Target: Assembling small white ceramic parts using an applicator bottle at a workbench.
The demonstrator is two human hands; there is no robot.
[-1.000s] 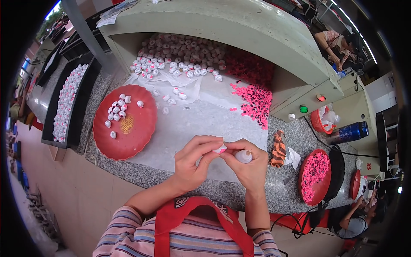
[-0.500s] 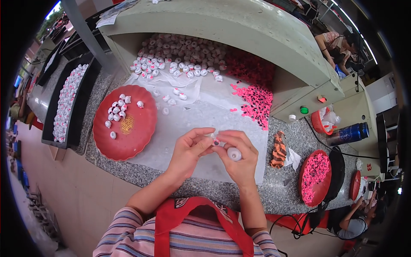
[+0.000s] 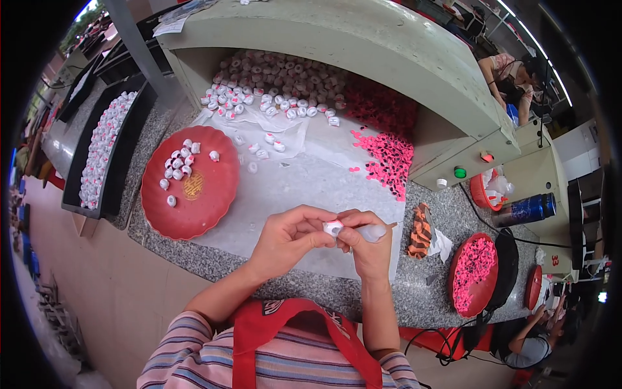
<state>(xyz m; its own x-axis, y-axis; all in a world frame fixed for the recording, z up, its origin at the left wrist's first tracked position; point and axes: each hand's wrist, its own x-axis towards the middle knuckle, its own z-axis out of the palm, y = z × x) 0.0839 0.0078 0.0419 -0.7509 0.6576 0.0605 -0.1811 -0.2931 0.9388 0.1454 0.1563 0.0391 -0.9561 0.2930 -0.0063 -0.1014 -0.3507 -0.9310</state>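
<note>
Left hand (image 3: 288, 236) fingers pinch a small white bead (image 3: 333, 227); its axis cannot be told. Right hand (image 3: 368, 246) fingers pinch it from the other side.

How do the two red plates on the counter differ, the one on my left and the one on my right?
The left red plate is the larger in this view and holds a few small white pieces, with most of its surface bare. The right red plate looks smaller and is nearly covered with pink bits. The left plate lies partly on the white sheet; the right plate overlaps a black dish. Both are round and red.
</note>
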